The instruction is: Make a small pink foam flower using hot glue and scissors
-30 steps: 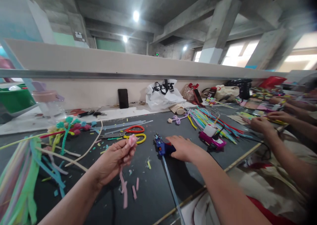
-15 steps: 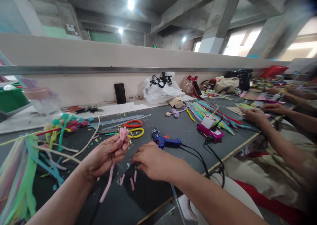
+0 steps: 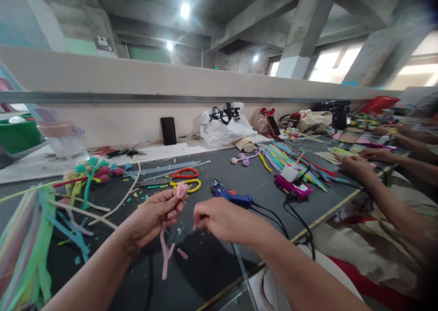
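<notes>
In my left hand [image 3: 160, 215], a pink pipe-cleaner flower [image 3: 182, 190] is pinched between thumb and fingers. Its fuzzy pink stem [image 3: 164, 261] hangs below the palm. My right hand [image 3: 219, 220] is closed just to the right, over the dark table, with a small pale pink tip of a cut pipe-cleaner piece [image 3: 194, 228] showing under its fingertips. Two short pink pieces [image 3: 182, 253] lie on the table below. Behind the right hand rests a blue glue gun [image 3: 236, 197], and beyond the flower lie scissors with red and yellow handles [image 3: 195, 186].
Colourful pipe cleaners [image 3: 23, 242] lie at the left, and more [image 3: 284, 158] at the back right. A purple plug strip [image 3: 297, 190] with black cords sits on the right. A phone [image 3: 168, 131] leans on the partition beside a white bag [image 3: 224, 126]. A co-worker's hands [image 3: 359, 165] are at far right.
My right hand has lifted off the table and closed; one of the short pink pieces is gone from the table. The left hand has shifted slightly right, its stem hanging straighter.
</notes>
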A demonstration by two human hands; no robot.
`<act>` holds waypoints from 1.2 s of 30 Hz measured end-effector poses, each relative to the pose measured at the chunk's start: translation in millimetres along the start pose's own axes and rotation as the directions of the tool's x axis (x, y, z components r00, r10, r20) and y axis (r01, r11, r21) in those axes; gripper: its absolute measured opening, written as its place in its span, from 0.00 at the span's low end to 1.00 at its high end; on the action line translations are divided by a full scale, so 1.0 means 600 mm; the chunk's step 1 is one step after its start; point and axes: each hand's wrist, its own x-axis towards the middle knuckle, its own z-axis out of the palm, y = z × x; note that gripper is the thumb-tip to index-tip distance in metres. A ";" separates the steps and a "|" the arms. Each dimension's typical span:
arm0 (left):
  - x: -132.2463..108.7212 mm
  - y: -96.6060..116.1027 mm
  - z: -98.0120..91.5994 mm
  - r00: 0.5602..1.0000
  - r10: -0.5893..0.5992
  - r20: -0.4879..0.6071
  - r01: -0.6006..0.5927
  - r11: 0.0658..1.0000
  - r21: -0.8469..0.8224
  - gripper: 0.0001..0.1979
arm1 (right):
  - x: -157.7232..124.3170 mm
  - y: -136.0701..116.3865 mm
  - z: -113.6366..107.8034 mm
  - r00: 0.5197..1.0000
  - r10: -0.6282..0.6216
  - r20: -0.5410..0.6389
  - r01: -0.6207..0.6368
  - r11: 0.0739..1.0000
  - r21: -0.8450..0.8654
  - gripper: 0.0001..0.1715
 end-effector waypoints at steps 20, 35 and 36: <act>0.003 -0.015 0.024 1.000 0.014 0.002 -0.014 0.960 0.278 0.11 | 0.002 0.003 0.012 0.863 -0.166 -0.477 -0.011 0.938 -0.347 0.06; 0.002 -0.014 0.023 1.000 0.022 -0.015 -0.014 0.910 0.414 0.10 | 0.004 -0.004 0.023 0.872 -0.105 -0.478 -0.076 0.936 -0.345 0.08; 0.001 -0.012 0.023 1.000 0.024 -0.016 -0.015 0.901 0.433 0.10 | 0.004 -0.004 0.023 0.871 -0.107 -0.479 -0.076 0.934 -0.348 0.08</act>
